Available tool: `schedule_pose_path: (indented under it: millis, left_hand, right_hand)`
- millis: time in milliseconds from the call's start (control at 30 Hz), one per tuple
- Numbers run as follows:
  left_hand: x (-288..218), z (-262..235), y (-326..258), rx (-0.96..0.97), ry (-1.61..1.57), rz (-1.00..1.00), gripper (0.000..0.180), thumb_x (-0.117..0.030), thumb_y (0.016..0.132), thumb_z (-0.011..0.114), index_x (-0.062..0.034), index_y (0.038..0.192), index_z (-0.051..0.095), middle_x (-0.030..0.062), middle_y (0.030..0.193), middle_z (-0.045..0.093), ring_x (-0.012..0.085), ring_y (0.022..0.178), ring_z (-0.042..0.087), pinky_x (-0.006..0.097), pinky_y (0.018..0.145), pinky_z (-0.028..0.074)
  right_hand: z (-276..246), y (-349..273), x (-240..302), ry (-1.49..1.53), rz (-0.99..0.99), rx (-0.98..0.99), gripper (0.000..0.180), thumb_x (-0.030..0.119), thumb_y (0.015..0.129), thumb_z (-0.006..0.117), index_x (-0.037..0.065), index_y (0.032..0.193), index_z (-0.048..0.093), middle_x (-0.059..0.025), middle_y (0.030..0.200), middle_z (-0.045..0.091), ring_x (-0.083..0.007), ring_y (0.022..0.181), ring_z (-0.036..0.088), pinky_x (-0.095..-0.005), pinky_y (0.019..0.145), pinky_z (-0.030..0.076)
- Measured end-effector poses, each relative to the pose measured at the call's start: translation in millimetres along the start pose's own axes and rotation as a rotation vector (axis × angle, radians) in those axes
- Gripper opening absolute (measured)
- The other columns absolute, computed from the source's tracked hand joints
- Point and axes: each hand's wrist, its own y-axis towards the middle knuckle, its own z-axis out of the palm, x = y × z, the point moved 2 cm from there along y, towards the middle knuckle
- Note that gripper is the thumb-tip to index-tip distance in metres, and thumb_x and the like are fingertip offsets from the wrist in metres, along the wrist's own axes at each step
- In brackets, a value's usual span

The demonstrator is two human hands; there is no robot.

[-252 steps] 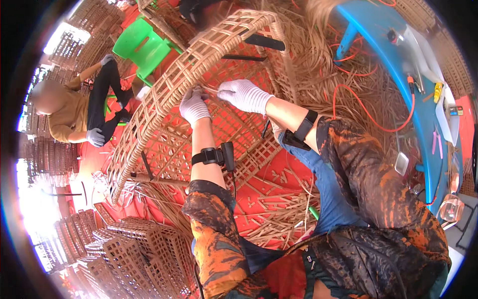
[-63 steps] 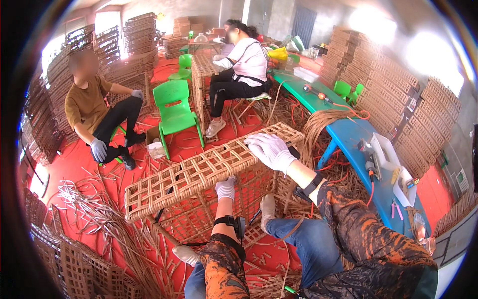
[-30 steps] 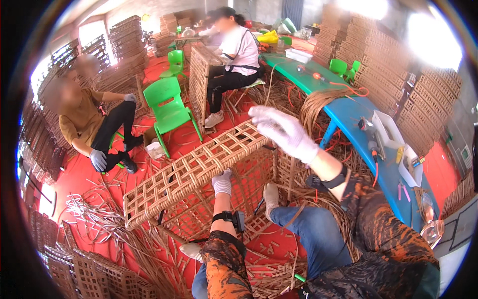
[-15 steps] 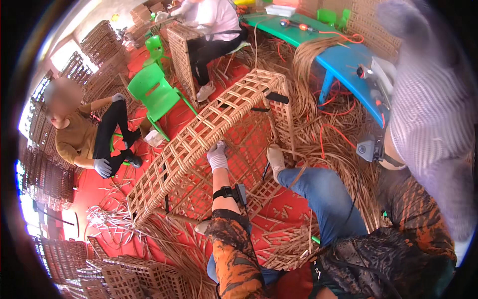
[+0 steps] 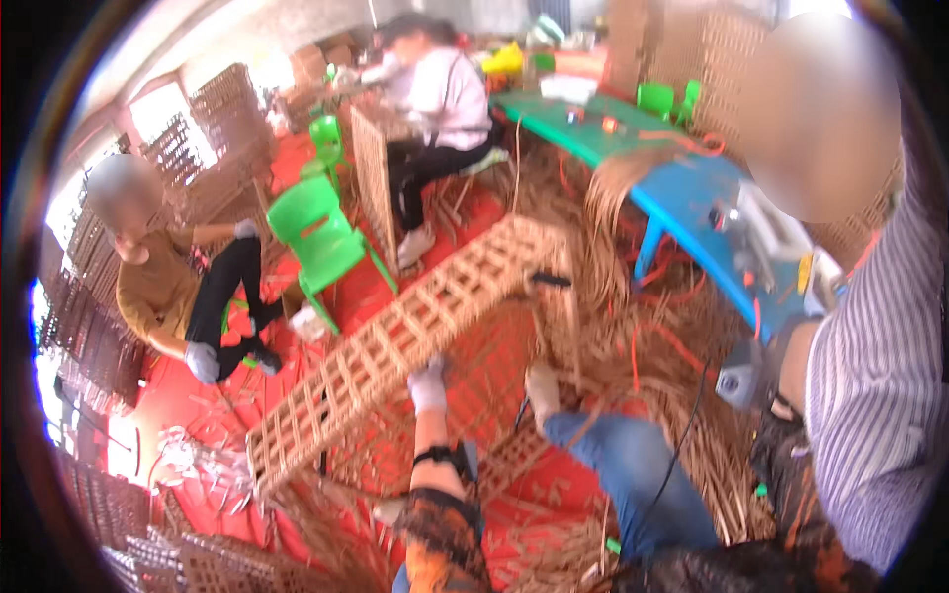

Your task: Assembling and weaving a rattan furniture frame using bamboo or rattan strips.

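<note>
Head-worn fisheye; facing downward and ahead

The frame (image 5: 376, 341) is standing in the middle. The left hand (image 5: 429, 387) is sitting under its top side, and the leg (image 5: 633, 474) is coming in to the right. The right hand (image 5: 875, 395) is hanging up close, far right, before the table (image 5: 682, 203). A tray (image 5: 776, 219) is lying on the table, and strips (image 5: 621, 180) are drooping over its near edge. Behind the frame, a chair (image 5: 314, 227) is standing between two people: one person (image 5: 158, 287) is sitting left, another person (image 5: 450, 94) is sitting farther back, beside a second frame (image 5: 371, 173). Stacks (image 5: 94, 336) are standing at the far left.
</note>
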Motion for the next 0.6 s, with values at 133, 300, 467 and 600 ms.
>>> schedule_pose_path:
  millis: [133, 300, 467, 600]
  left_hand:
    - [-16, -10, -12, -0.023, -0.299, 0.022, 0.024, -0.027, 0.088, 0.056, -0.0073, 0.075, 0.063, 0.0039, 0.063, 0.059, 0.0168, 0.052, 0.054, 0.033, 0.047, 0.043]
    - [20, 1, -19, -0.006, 0.203, 0.202, 0.023, -0.028, 0.086, 0.058, -0.0071, 0.082, 0.066, 0.0092, 0.078, 0.062, 0.0209, 0.063, 0.058, 0.038, 0.056, 0.046]
    - [9, -11, -19, -0.213, 1.142, 0.906, 0.025, -0.030, 0.084, 0.061, -0.0070, 0.088, 0.068, 0.0145, 0.092, 0.066, 0.0250, 0.074, 0.062, 0.043, 0.065, 0.049]
    - [-42, -4, -21, 0.002, -0.066, -0.039, 0.018, -0.022, 0.081, 0.060, -0.0056, 0.073, 0.060, 0.0072, 0.065, 0.061, 0.0204, 0.056, 0.058, 0.037, 0.049, 0.045]
  right_hand:
    - [-13, -45, -25, 0.107, 0.313, 0.021, 0.042, 0.028, 0.088, 0.057, -0.003, 0.116, 0.054, -0.0159, 0.117, 0.057, -0.0254, 0.108, 0.054, -0.0362, 0.094, 0.042]
    - [74, -172, -45, 0.445, 0.918, 0.371, 0.043, 0.027, 0.088, 0.056, -0.003, 0.118, 0.052, -0.0161, 0.119, 0.056, -0.0259, 0.110, 0.053, -0.0362, 0.096, 0.041]
    - [78, -207, -66, 0.480, 1.018, 0.423, 0.045, 0.027, 0.088, 0.056, -0.004, 0.120, 0.051, -0.0162, 0.121, 0.054, -0.0263, 0.113, 0.052, -0.0363, 0.097, 0.039]
    - [53, -214, -85, 0.451, 1.009, 0.369, 0.047, 0.027, 0.088, 0.056, -0.004, 0.122, 0.050, -0.0164, 0.123, 0.053, -0.0266, 0.114, 0.050, -0.0363, 0.098, 0.038]
